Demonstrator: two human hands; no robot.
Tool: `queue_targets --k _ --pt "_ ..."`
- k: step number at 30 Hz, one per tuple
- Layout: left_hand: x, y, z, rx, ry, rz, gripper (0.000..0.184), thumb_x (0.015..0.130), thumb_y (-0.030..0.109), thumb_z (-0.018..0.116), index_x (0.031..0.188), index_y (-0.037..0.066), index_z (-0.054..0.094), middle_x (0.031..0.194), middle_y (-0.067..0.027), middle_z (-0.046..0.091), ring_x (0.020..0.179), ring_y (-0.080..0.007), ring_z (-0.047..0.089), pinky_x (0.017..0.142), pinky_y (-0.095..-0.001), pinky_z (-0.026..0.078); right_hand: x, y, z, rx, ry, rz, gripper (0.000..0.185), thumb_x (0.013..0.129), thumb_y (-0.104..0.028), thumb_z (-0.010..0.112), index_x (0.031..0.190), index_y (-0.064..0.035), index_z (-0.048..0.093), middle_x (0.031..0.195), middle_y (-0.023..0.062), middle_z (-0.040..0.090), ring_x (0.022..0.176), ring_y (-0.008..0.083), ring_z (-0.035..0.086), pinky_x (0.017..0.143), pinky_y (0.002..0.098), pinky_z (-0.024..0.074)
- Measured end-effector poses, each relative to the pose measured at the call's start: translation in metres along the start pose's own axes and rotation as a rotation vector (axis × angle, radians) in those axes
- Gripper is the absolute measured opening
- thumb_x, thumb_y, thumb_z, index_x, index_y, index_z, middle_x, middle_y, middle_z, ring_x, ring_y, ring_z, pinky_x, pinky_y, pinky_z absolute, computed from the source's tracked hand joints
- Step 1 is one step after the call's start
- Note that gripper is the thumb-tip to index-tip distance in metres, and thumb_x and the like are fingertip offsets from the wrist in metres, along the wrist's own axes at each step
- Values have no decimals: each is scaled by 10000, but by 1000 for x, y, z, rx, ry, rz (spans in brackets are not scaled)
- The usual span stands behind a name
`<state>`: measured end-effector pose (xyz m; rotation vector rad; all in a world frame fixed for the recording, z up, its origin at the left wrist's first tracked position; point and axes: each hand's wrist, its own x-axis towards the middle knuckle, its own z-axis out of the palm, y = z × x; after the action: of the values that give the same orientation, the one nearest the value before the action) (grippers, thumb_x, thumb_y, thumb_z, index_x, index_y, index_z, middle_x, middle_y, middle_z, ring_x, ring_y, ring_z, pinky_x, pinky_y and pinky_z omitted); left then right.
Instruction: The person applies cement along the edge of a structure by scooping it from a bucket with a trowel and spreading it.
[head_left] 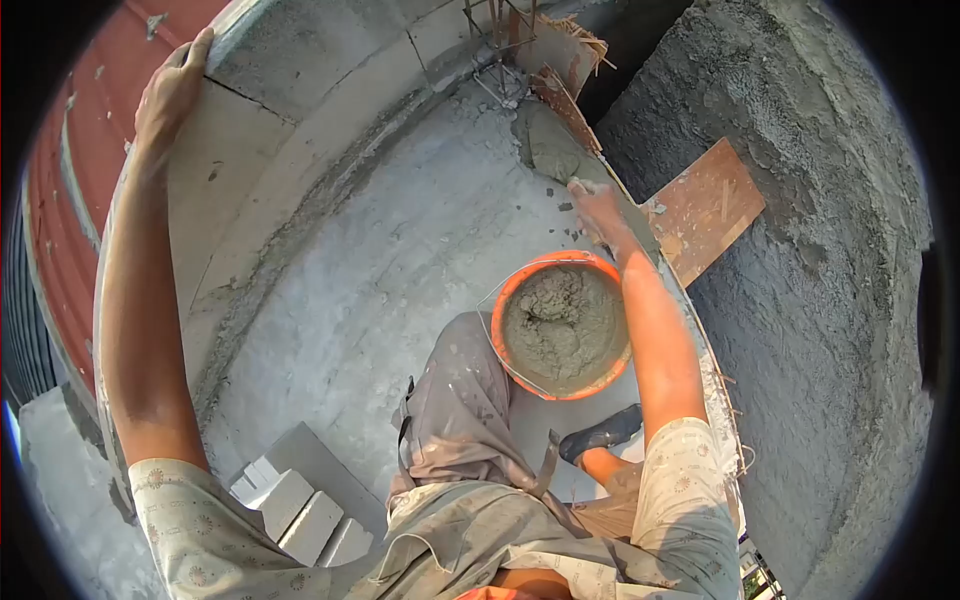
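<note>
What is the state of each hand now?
Left hand: open, on the curved grey wall.
Right hand: closed, seemingly on a grey, mortar-covered trowel.

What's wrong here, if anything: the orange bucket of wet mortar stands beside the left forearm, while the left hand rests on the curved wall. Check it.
Wrong arm: the head view shows the orange bucket of wet mortar beside the right forearm. The rest stands.

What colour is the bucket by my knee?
The bucket is orange, seen best in the head view.
</note>
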<state>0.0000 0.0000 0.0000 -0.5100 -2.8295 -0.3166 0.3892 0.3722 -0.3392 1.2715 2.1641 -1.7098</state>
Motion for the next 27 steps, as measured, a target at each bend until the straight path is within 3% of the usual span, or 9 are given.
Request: queue_targets --k 8,14,20,27 --pt "2 2 2 -27 -30 1 739 935 714 392 1420 191 584 1381 -141 622 1345 -312 524 1116 -411 364 -15 -6 -14 -258 21 -72 352 971 -351 586 1090 -40 698 689 81 624 503 194 593 492 379 486" --pt "11 -7 6 -21 -65 15 760 928 736 371 1440 209 564 1422 -132 592 1375 -310 496 1142 -436 336 -105 46 -75 -303 62 159 342 964 -364 603 1101 -66 697 654 68 596 486 184 555 471 374 464" --pt "14 -6 5 26 -86 -40 799 921 760 350 1452 197 551 1457 -132 562 1404 -311 464 1161 -457 311 -189 140 -113 -172 176 275 350 962 -373 626 1158 -89 686 633 39 573 467 144 552 420 329 434" --pt "13 -3 5 44 -97 -32 824 922 768 336 1463 179 534 1481 -143 536 1421 -315 441 1163 -477 304 -265 152 -114 -116 300 285 300 963 -362 628 1043 -77 674 616 11 547 455 136 549 410 318 431"
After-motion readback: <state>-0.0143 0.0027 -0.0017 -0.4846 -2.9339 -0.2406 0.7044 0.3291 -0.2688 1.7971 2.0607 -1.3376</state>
